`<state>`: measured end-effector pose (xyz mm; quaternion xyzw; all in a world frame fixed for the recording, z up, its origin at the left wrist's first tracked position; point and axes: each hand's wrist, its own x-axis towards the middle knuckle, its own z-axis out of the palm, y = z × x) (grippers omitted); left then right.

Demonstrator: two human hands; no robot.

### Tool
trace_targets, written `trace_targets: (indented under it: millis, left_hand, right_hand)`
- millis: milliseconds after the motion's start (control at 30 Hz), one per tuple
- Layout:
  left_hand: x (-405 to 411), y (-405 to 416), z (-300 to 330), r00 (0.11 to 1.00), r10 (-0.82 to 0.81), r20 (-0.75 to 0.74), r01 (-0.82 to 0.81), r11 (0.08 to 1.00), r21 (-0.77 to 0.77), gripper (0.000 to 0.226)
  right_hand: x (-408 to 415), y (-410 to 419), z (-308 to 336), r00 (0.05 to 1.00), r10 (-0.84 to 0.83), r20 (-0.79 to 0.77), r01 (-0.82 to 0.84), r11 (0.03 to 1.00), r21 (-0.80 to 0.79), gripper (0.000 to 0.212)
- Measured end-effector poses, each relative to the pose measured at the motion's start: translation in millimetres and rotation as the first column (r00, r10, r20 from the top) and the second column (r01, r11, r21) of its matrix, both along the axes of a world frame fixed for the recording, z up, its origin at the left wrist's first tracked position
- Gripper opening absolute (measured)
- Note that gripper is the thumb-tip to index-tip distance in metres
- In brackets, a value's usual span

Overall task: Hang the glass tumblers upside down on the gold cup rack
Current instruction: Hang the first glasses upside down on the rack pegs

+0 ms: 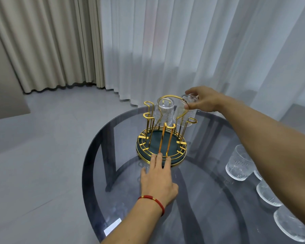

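The gold cup rack (pixel 161 138) with a dark green tray base stands on the round smoked-glass table (pixel 201 199). One ribbed glass tumbler (pixel 164 112) hangs upside down on a far peg. My right hand (pixel 203 99) grips the base of a second upside-down tumbler (pixel 184 113) at the rack's far right side, over a peg. My left hand (pixel 157 176) lies flat on the table, fingertips touching the rack's near rim. Several more tumblers (pixel 239 163) stand at the table's right edge, partly hidden by my right forearm.
Sheer white curtains (pixel 192 50) hang behind the table, beige drapes (pixel 51 41) to the left. Grey tiled floor (pixel 42 147) spreads left of the table. The table's dark frame shows through the glass top.
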<state>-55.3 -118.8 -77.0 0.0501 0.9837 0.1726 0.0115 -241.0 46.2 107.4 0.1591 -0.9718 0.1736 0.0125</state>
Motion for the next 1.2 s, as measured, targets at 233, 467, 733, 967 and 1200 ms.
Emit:
trace_targets:
  millis: [233, 467, 733, 967, 1200]
  left_hand:
    - [0.7, 1.7, 1.1, 1.000, 0.015, -0.002, -0.015, 1.000, 0.011, 0.079]
    - [1.6, 4.7, 2.3, 0.999, 0.042, -0.021, -0.042, 0.999, -0.006, 0.078]
    - [7.2, 14.4, 8.9, 0.997, 0.070, -0.039, -0.070, 0.998, 0.006, 0.075]
    - [23.9, 51.5, 22.1, 0.975, -0.043, -0.216, 0.159, 0.816, 0.556, 0.044]
    - [37.1, 72.0, 6.3, 0.954, -0.169, -0.246, 0.246, 0.912, 0.329, 0.038]
  right_hand:
    - [-5.7, -0.9, -21.8, 0.990, 0.065, 0.125, -0.057, 0.997, -0.060, 0.062]
    - [6.5, 1.8, -26.0, 0.976, 0.107, 0.191, -0.094, 0.993, -0.073, 0.077]
    - [84.7, 47.4, -46.4, 0.975, -0.096, -0.201, 0.049, 0.973, -0.226, 0.045]
    - [204.6, 71.6, -100.1, 0.927, -0.088, -0.365, 0.010, 0.978, -0.209, 0.035]
    - [284.8, 118.2, -150.6, 0.818, -0.422, -0.391, 0.476, 0.878, 0.045, 0.058]
